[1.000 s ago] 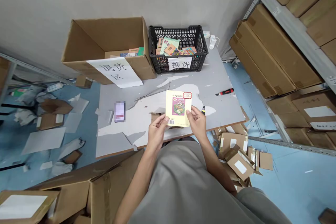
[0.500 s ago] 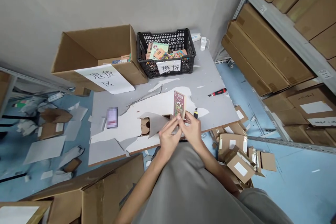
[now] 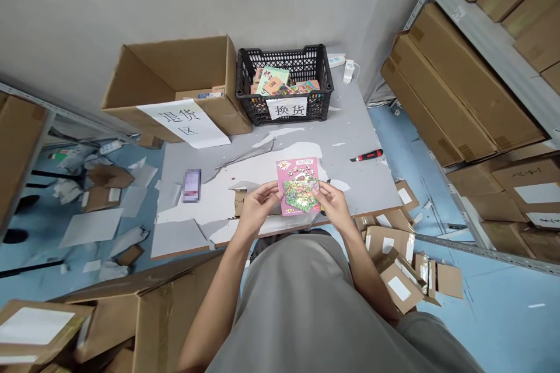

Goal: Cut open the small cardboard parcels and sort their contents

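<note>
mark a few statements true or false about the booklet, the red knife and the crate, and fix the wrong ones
1. The left hand and right hand both hold the booklet. True.
2. The booklet's cover is mostly blue. False: it is mostly pink.
3. The red knife is inside the crate. False: the red knife lies on the table.
4. The black crate stands right of the open cardboard box. True.
</note>
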Motion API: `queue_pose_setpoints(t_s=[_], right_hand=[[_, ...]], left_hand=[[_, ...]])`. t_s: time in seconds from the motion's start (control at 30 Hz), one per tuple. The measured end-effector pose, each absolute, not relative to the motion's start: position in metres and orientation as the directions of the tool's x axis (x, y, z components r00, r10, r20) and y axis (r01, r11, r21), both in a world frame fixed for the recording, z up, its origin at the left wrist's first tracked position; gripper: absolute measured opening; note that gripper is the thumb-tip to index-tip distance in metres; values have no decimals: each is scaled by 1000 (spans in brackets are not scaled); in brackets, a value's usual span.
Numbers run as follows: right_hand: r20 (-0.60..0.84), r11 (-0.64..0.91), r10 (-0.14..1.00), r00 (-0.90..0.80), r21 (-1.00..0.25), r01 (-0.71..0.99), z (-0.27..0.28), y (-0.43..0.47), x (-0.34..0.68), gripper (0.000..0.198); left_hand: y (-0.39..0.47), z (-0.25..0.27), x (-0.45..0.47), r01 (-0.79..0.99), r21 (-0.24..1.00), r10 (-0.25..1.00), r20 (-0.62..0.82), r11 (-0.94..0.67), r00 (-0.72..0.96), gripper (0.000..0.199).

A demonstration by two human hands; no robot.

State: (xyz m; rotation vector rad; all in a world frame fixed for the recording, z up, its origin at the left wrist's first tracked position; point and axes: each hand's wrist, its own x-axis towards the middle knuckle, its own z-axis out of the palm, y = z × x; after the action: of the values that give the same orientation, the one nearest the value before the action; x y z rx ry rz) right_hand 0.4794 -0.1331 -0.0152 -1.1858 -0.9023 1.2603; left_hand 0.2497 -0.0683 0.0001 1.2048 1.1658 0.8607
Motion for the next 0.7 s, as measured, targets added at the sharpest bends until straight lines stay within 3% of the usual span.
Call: queue_pose_setpoints(t_s=[0.1, 0.17, 0.27, 0.4, 0.53, 0.7], right_hand=[[25, 36, 986, 167, -997, -67, -15, -127, 484, 46], [134, 131, 976, 171, -991, 26, -13, -124, 487, 36], [226, 219, 960, 167, -974, 64, -10, -123, 487, 31], [229, 220, 960, 164, -973, 71, -7, -125, 488, 27], [191, 182, 973, 126, -980, 79, -8, -128, 491, 27], [9, 5, 976, 218, -1000, 17, -16, -132, 488, 40]], left_hand=[[-75, 7, 248, 199, 974, 980, 74, -112, 187, 37], [-79, 13, 247, 267, 906, 938, 281, -329, 201, 20], [-82, 19, 247, 302, 817, 869, 439, -491, 226, 18], [-85, 19, 248, 284, 842, 886, 414, -460, 207, 11], [-86, 17, 246, 207, 906, 923, 333, -370, 194, 24], [-82, 20, 239, 164, 963, 964, 181, -214, 196, 28]])
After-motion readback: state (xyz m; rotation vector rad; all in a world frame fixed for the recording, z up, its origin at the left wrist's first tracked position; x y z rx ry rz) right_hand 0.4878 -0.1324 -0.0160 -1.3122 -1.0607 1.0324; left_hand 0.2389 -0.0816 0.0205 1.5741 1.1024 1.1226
